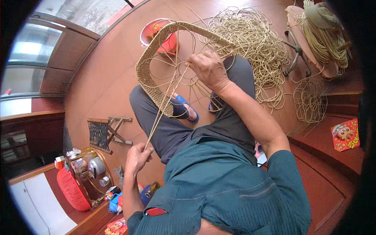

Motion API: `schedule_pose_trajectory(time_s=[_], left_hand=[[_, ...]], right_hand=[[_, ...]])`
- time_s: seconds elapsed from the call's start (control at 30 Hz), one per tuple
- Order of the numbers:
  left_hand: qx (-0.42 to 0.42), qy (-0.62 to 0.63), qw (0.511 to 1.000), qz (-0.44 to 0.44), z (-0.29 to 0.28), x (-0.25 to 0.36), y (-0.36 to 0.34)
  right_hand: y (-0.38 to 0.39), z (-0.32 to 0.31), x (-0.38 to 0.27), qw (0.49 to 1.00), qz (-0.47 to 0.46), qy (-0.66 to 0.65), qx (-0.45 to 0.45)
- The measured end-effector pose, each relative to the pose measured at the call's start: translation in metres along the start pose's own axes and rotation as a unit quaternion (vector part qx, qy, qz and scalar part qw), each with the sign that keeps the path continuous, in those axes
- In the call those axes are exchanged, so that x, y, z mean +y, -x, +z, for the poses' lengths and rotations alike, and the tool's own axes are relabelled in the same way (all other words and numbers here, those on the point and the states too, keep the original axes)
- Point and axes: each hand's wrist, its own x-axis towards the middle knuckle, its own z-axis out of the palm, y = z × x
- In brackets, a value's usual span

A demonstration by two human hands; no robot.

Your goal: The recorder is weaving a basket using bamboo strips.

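Observation:
A tan basket with a woven cord wall [145, 76] and a wire frame rests on its side across my knees. Stretched over it are thin strands of tan cord [152, 133], running from one hand to the other. At the lower end of the strands, beside my left thigh, my left hand [138, 157] is closed on them. My right hand [210, 71] pinches the upper end near the middle of the basket's wire spokes. Those fingertips partly hide the spot where cord and wire meet.
Beyond my right knee spreads a large tangled pile of cord [254, 43]. More cord coils hang over a chair [329, 43] at far right. A red-and-white basin [150, 29] stands ahead, a folding stool [105, 133] to the left, and a rack with containers [92, 172] at lower left.

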Motion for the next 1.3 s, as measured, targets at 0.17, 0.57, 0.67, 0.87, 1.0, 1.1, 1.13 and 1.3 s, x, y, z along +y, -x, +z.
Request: schedule_pose_trajectory(time_s=[0.17,0.57,0.67,0.87,1.0,1.1,1.13,1.3], left_hand=[[-0.032,-0.003,0.999,-0.013,-0.009,-0.013,0.006],[-0.22,0.109,0.963,-0.113,-0.004,-0.058,0.007],[-0.2,0.088,0.97,-0.108,0.008,-0.077,0.012],[-0.267,0.292,0.899,-0.19,0.02,-0.139,0.019],[-0.174,0.411,0.867,-0.221,0.048,-0.172,0.018],[-0.157,0.4,0.873,-0.232,0.082,-0.186,0.022],[-0.138,0.386,0.888,-0.208,0.089,-0.183,0.022],[-0.096,0.351,0.916,-0.17,0.082,-0.169,0.02]], right_hand=[[0.008,0.004,-0.004,1.0,0.009,-0.007,-0.002],[0.017,-0.009,-0.004,1.0,0.008,0.022,-0.005],[0.009,-0.002,-0.007,1.0,0.005,-0.003,-0.022],[0.012,0.003,0.01,0.999,-0.034,-0.038,0.016],[0.01,-0.003,0.007,0.995,0.016,-0.089,-0.05],[0.006,0.0,0.003,0.991,-0.012,-0.102,-0.081],[0.007,-0.002,0.001,0.99,-0.024,-0.106,-0.086],[-0.005,0.002,-0.028,0.987,-0.011,-0.12,-0.103]])
